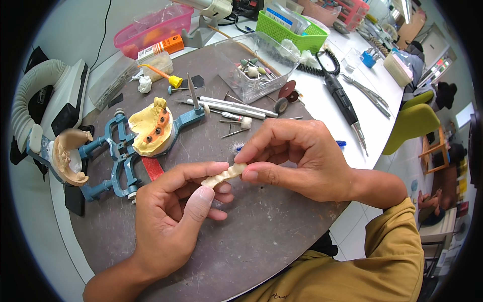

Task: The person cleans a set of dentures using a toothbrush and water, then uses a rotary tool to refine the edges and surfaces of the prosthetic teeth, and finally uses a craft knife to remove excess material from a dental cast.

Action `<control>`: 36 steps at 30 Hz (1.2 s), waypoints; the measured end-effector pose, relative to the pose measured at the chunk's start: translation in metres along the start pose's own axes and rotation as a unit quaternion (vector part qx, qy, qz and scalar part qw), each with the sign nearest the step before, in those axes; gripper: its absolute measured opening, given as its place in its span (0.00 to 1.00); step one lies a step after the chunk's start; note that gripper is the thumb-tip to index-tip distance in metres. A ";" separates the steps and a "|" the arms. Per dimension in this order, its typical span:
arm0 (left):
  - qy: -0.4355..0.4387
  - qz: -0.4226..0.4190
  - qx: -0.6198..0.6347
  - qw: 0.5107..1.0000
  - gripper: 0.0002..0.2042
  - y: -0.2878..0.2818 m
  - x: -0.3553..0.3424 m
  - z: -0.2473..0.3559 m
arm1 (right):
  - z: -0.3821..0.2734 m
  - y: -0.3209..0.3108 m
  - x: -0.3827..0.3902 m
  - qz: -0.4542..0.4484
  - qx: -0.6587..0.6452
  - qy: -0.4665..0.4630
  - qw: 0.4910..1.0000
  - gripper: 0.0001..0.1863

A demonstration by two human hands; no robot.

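Note:
Between my two hands is a cream-coloured dental bridge (224, 175), a curved row of teeth. My left hand (176, 206) pinches its left end between thumb and fingers. Thumb and index finger of my right hand (294, 158) grip the right end. Beyond my left hand lies a blue articulator (121, 156), spread apart on the mat. It carries a yellow plaster model (151, 126) with an orange-pink gum strip and several dark metal posts, and a beige plaster model (70, 153) on its other arm. A white-bristled brush with a blue handle (342, 144) is partly hidden behind my right hand.
Metal hand instruments (234, 106), burs and discs (287, 89) lie past my hands. A clear tub (256, 75) holds more burs. A black handpiece (343, 100) and tweezers (366, 93) rest at right; a suction hose (30, 95) stands at left. Green (307, 39) and pink baskets (151, 27) line the back.

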State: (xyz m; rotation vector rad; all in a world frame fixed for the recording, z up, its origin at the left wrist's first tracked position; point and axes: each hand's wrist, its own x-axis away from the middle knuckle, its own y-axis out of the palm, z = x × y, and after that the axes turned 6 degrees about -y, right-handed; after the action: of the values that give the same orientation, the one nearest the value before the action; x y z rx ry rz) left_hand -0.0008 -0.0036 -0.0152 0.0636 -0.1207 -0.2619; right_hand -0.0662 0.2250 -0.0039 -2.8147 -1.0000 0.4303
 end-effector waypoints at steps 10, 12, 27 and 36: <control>-0.007 0.014 -0.011 1.000 0.17 0.003 0.000 0.003 | 0.007 0.001 0.001 -0.010 0.068 -0.073 0.995 0.11; -0.008 0.017 -0.014 1.000 0.17 0.004 0.000 0.004 | 0.008 0.001 0.001 -0.011 0.086 -0.086 0.993 0.11; 0.006 0.016 -0.002 1.000 0.13 0.003 -0.001 0.000 | 0.010 0.001 -0.001 -0.004 0.145 -0.142 0.979 0.10; 0.005 0.020 0.003 1.000 0.15 0.002 0.001 0.001 | 0.006 0.004 -0.001 0.010 0.052 -0.061 0.997 0.08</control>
State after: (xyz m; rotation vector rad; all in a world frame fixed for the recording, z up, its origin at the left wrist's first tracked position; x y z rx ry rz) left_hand 0.0002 -0.0022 -0.0145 0.0689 -0.1119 -0.2214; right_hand -0.0663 0.2217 -0.0101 -2.7356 -0.9413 0.6434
